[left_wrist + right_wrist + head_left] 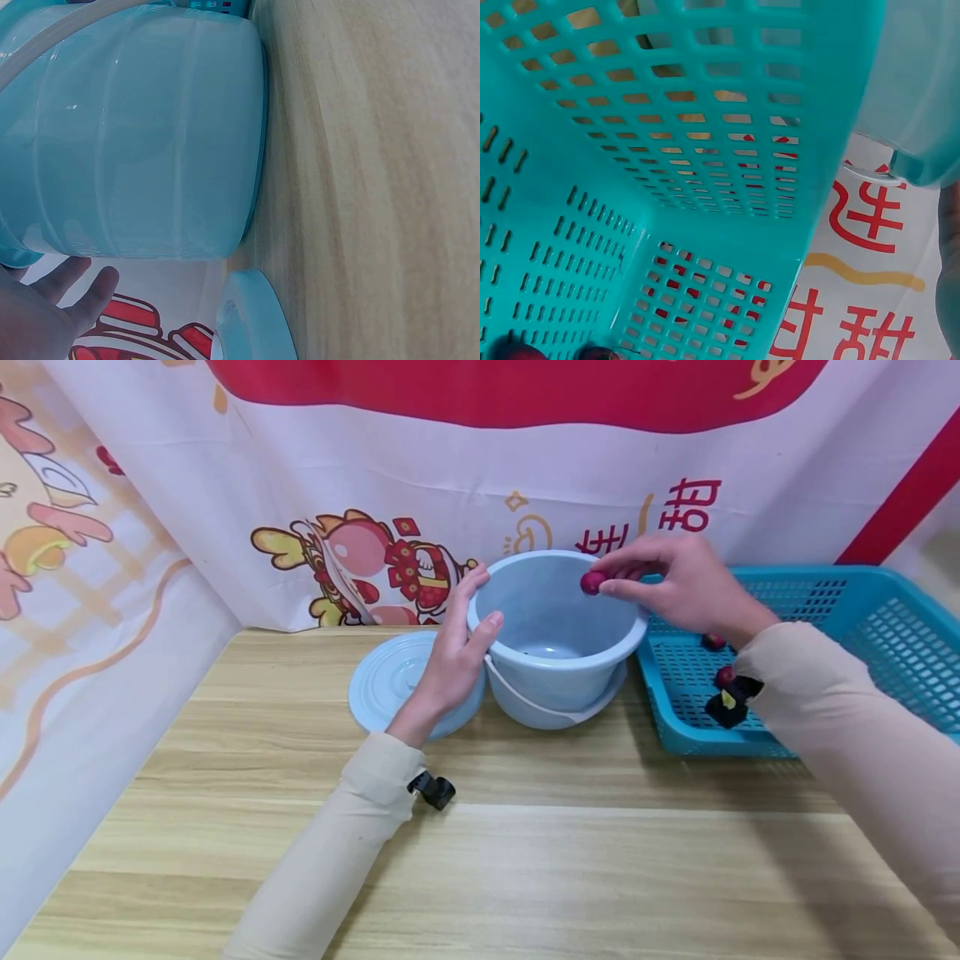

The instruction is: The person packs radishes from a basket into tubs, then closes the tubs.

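A light blue plastic bucket (pixel 555 635) stands on the wooden table, its white handle hanging down in front. My left hand (pixel 457 643) holds its left rim, thumb on the edge; the left wrist view shows the bucket wall (pixel 135 142) close up. My right hand (pixel 675 581) pinches a small red fruit (pixel 591 582) over the bucket's right rim. Two more red fruits (pixel 714 642) lie in the teal basket (pixel 885 635) to the right; the basket's perforated wall (pixel 645 150) fills the right wrist view.
The bucket's round blue lid (pixel 390 681) lies flat on the table (pixel 525 860) left of the bucket, partly under my left hand. A printed cloth (pixel 375 468) hangs close behind everything. The basket reaches the right edge of view.
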Tool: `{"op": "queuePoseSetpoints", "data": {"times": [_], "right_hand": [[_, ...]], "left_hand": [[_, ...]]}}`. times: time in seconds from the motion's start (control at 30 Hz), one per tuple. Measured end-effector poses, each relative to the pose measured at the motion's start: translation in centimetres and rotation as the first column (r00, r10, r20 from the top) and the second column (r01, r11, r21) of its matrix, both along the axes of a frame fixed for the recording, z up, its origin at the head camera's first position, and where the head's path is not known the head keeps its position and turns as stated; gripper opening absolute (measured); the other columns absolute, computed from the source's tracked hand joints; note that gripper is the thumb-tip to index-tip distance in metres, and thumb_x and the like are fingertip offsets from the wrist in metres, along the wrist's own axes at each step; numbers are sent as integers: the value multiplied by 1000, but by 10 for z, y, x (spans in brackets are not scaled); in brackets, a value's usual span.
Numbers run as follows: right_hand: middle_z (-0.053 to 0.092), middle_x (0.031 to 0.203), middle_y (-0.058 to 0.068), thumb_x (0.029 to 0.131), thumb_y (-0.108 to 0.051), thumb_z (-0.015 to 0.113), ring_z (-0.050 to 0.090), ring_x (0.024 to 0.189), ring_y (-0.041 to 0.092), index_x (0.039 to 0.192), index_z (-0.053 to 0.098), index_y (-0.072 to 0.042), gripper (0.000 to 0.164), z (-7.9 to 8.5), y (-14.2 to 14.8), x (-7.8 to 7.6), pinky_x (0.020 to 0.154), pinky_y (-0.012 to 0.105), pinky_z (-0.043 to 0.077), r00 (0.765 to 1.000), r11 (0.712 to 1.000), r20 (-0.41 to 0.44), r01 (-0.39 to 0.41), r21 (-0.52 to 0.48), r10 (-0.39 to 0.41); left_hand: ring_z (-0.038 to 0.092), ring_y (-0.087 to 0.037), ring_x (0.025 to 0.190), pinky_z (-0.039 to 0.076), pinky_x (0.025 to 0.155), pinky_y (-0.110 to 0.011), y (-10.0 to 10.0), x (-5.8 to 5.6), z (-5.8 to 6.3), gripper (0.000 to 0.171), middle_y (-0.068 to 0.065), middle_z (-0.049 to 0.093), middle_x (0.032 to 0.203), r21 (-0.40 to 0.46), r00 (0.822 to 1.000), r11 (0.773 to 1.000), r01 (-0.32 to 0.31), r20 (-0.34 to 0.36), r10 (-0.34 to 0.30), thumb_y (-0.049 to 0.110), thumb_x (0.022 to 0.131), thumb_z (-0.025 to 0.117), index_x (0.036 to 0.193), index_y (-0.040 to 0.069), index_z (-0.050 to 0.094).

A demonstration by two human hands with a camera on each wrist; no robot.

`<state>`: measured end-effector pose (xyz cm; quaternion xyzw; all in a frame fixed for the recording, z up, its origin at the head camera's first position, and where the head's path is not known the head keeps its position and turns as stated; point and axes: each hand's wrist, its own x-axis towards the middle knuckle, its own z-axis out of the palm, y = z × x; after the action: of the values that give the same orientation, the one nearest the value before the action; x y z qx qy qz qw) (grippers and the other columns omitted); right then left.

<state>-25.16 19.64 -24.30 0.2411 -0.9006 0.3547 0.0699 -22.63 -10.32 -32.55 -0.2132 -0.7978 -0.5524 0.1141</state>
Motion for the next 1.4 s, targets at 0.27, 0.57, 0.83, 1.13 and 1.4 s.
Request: {"op": "queuePoseSetpoints", "data": {"times": [0.27, 0.57, 0.83, 1.13, 1.4], "right_hand": [[74, 129, 3, 93, -26, 82, 59, 114, 19, 134, 75, -27, 41, -4, -4, 1, 75, 16, 56, 1000, 999, 28, -2, 50, 0], [73, 130, 5, 92, -23, 83, 57, 116, 21, 135, 74, -25, 43, -5, -4, 1, 75, 17, 55, 1000, 997, 18, -12, 77, 11], [73, 131, 8, 92, -23, 84, 57, 118, 24, 135, 74, -25, 45, -6, -4, 1, 74, 16, 53, 1000, 997, 31, -9, 75, 7], [72, 132, 7, 92, -24, 83, 57, 117, 23, 136, 74, -25, 45, -6, -4, 1, 77, 21, 54, 999, 993, 37, 0, 114, -5], [74, 130, 6, 93, -26, 83, 59, 115, 21, 134, 75, -23, 42, -6, -6, 1, 80, 17, 51, 1000, 995, 16, -15, 103, 13]], "left_hand": [[21, -15, 163, 28, 131, -56, 1, -1, 0, 70, 6, 20, 177, 4, 1000, 1000, 1, -5, -1, 44, 104, 48, 166, 17, 29], [20, -16, 164, 28, 131, -58, 2, 0, 1, 69, 3, 20, 178, 9, 1000, 1000, 8, -11, -8, 43, 105, 48, 166, 16, 29], [20, -15, 164, 27, 131, -58, 2, -1, 0, 70, 2, 20, 178, 2, 1000, 1000, 2, -4, -2, 44, 105, 48, 166, 17, 29], [20, -16, 164, 28, 131, -58, 3, -1, -1, 68, 4, 20, 178, 5, 1000, 1000, 6, 0, -6, 42, 105, 48, 166, 18, 29], [21, -16, 163, 29, 130, -59, 2, 0, -1, 67, 8, 19, 178, 6, 1000, 1000, -5, 14, 5, 42, 106, 47, 166, 19, 29]]}}
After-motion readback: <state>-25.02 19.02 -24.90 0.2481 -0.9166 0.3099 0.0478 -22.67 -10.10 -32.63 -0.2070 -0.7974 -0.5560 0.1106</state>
